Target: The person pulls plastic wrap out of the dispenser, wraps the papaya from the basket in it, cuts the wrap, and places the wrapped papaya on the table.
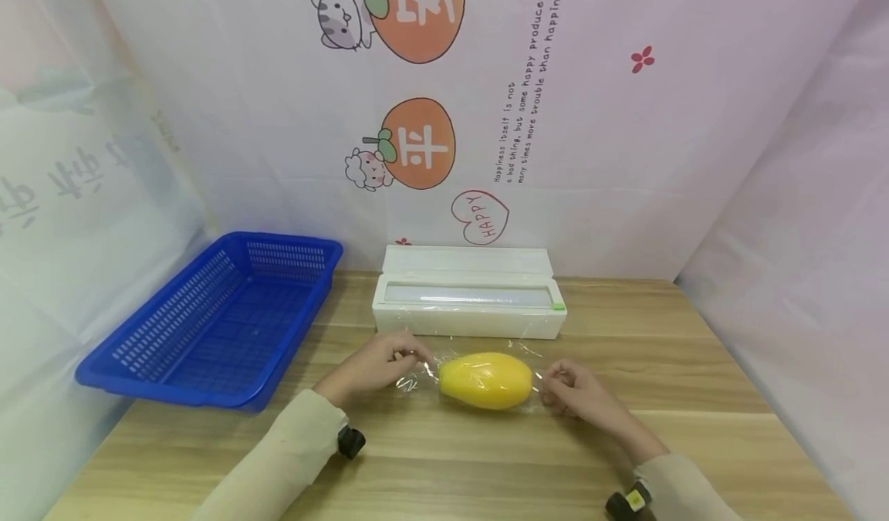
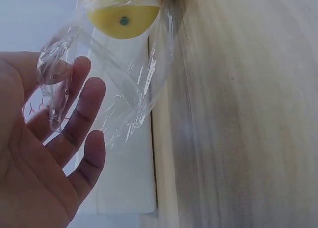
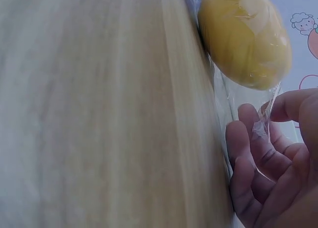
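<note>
A yellow papaya-like fruit (image 1: 486, 380) lies on its side on the wooden table, wrapped in clear plastic wrap (image 2: 144, 89). Its end with a small dark spot points toward my left hand (image 1: 390, 360). That hand pinches a gathered bit of the wrap between thumb and index finger, its other fingers loosely bent. At the fruit's opposite end, my right hand (image 1: 575, 390) pinches the other end of the wrap, thumb against fingers. Neither hand touches the fruit itself. The right wrist view shows the film drawn tight over the fruit (image 3: 248, 39).
Behind the fruit stands a white plastic wrap box (image 1: 472, 322) with its lid raised and a roll inside. A blue plastic basket (image 1: 299, 343) sits at the left. Printed white cloth (image 1: 590, 220) hangs along the back and both sides of the wooden table (image 1: 486, 475).
</note>
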`<state>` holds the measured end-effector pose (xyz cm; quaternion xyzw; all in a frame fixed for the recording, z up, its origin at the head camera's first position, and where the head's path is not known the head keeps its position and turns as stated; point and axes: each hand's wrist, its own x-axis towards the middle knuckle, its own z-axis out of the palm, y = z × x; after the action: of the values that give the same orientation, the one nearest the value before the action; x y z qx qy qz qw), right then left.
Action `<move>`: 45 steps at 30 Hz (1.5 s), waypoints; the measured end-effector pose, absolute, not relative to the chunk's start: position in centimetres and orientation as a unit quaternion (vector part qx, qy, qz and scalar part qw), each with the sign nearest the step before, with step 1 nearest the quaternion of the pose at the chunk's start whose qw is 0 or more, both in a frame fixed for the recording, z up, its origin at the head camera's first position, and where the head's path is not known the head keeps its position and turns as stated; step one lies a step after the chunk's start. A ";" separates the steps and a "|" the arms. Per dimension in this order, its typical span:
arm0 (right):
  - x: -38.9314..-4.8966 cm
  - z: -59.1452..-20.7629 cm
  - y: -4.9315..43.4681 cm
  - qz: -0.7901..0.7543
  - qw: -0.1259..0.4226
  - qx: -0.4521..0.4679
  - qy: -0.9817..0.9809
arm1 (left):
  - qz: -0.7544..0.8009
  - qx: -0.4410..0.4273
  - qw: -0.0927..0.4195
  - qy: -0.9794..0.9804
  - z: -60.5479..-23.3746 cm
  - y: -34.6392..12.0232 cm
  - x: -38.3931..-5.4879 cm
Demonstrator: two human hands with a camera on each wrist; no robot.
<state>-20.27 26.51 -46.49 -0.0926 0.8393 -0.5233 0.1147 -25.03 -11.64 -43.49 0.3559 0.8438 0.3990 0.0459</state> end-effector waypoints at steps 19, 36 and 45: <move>-20.0 -46.8 26.1 -0.519 0.114 -0.107 0.840 | 0.155 0.461 -0.143 0.862 -41.3 -6.8 -20.8; -18.6 -44.0 25.9 -0.369 -0.140 -0.215 0.893 | 0.136 0.440 -0.121 0.879 -42.3 -6.2 -21.2; -17.6 -44.4 22.1 -0.185 -0.190 -0.351 0.898 | 0.164 0.425 -0.104 0.884 -43.0 -6.3 -22.1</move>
<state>-17.58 22.10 -44.42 -0.3512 0.8981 -0.1847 -0.1896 -22.07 -6.26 -43.03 0.4249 0.8843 0.1635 -0.1039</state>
